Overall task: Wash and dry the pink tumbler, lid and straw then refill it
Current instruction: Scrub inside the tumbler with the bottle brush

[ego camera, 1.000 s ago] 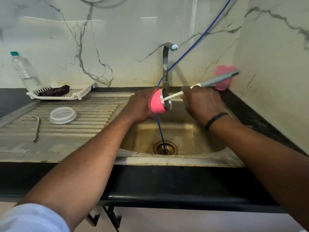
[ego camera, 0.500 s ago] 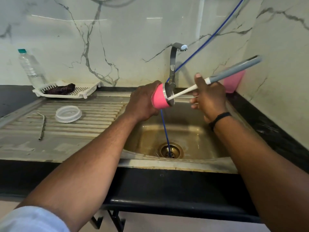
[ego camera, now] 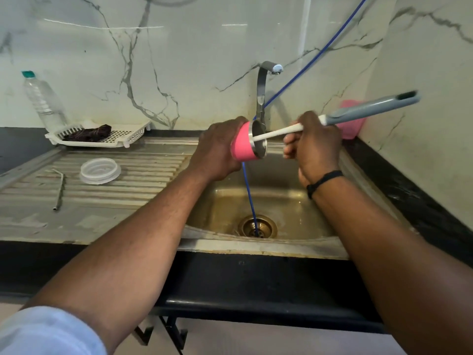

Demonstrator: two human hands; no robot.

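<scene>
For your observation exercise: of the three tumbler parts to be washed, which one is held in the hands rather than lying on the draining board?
The pink tumbler: the left hand grips it over the sink, while the lid and straw lie on the draining board.

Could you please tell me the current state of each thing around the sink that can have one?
pink tumbler: on its side over the sink, lid off, brush inside
left hand: grips the tumbler
right hand: grips the bottle brush
lid: lying on the drainboard
straw: lying on the drainboard
tap: no water seen running
water bottle: upright, capped
</scene>
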